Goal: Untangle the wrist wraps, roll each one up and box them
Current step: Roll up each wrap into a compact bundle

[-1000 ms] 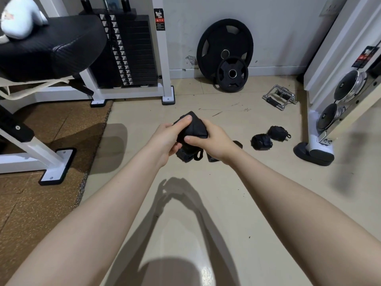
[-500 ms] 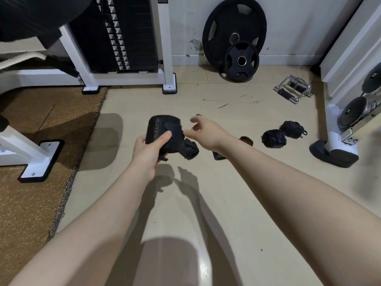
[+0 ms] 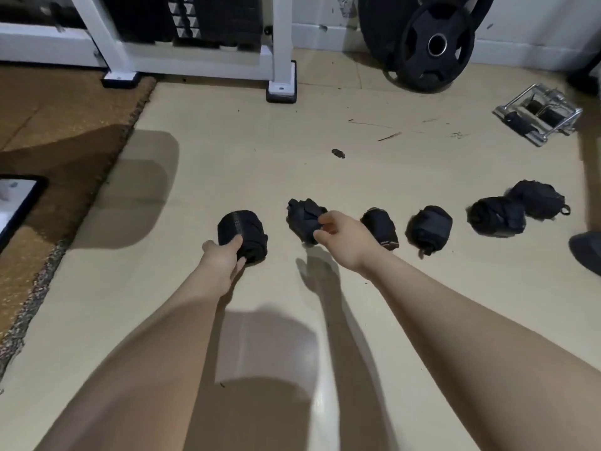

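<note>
Several black rolled wrist wraps lie in a row on the beige floor. My left hand (image 3: 224, 258) grips the leftmost roll (image 3: 242, 232), low near the floor. My right hand (image 3: 338, 236) pinches a looser black wrap (image 3: 302, 218) beside it. To the right lie a third roll (image 3: 380, 227), a fourth roll (image 3: 429, 229), and a touching pair of rolls (image 3: 497, 216) further right (image 3: 536, 198). No box is in view.
A white machine frame with a black foot (image 3: 281, 89) and weight stack stands at the back. Black weight plates (image 3: 435, 43) lean on the wall. A chrome cable handle (image 3: 536, 115) lies at the right. A brown mat (image 3: 48, 141) covers the left floor.
The hands have parted, each now with its own wrap, and both have dropped toward the floor. The view has tilted down, showing more rolls in the row.
</note>
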Demonstrator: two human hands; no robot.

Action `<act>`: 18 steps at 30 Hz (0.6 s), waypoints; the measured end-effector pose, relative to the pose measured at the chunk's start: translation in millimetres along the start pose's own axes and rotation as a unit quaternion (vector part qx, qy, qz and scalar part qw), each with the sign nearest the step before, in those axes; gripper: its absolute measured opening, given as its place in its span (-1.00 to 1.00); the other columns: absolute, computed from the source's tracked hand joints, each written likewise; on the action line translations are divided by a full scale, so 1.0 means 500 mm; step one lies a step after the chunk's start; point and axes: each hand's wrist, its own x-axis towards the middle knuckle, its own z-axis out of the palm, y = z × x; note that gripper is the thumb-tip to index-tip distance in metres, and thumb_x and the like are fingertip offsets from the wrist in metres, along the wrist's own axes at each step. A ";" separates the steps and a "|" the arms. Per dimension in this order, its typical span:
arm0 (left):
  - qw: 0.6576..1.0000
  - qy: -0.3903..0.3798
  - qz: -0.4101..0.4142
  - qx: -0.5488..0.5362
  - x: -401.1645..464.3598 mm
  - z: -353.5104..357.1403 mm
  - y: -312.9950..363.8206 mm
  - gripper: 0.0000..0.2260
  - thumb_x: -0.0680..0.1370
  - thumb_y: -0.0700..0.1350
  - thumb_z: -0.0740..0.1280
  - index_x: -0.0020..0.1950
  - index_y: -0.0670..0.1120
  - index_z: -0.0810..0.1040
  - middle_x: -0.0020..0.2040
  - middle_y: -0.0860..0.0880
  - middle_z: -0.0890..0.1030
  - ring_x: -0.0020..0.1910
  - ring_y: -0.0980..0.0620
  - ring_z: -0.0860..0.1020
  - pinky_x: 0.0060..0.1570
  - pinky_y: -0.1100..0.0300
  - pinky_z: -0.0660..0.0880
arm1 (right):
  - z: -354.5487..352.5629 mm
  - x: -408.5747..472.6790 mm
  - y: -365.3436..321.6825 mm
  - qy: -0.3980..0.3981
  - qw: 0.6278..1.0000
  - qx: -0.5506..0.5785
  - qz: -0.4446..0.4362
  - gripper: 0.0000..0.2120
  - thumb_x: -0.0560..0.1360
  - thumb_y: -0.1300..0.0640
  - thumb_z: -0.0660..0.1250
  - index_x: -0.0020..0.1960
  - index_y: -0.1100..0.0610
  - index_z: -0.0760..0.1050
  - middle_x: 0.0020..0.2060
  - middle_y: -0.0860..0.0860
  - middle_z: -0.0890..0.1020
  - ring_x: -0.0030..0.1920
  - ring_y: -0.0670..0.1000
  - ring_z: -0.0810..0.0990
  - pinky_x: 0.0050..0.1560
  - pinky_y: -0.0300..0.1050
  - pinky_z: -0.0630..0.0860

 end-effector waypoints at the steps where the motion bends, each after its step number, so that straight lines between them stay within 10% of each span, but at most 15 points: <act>1: 0.998 -0.011 -0.004 0.060 0.014 -0.003 -0.015 -0.52 0.59 -0.07 0.29 0.41 -0.22 0.22 0.22 -0.19 0.46 -0.03 -0.12 0.56 0.03 0.11 0.53 | 0.013 0.005 0.009 -0.005 1.000 0.008 0.000 -0.62 0.59 0.14 0.19 0.39 0.17 0.33 0.15 0.06 0.54 0.20 0.07 0.47 0.14 -0.18 0.35; 10: 0.901 0.024 0.108 0.419 -0.076 -0.004 0.079 -0.46 0.59 -0.05 0.26 0.51 -0.17 0.16 0.46 -0.20 0.22 0.39 -0.24 0.29 0.31 0.02 0.30 | -0.080 -0.044 -0.020 -0.016 1.000 0.013 -0.008 -0.64 0.59 0.12 0.20 0.37 0.15 0.37 0.26 0.04 0.50 0.28 0.04 0.44 0.25 -0.16 0.34; 18: 0.868 -0.171 0.266 0.384 -0.551 0.064 0.480 -0.79 0.61 -0.14 0.23 0.24 -0.10 0.49 0.07 -0.04 0.60 -0.09 0.06 0.58 0.00 0.19 0.45 | -0.492 -0.332 -0.266 -0.001 0.979 0.192 -0.065 -0.79 0.58 0.09 0.25 0.20 0.04 0.48 0.13 -0.03 0.56 0.07 -0.10 0.51 0.14 -0.14 0.42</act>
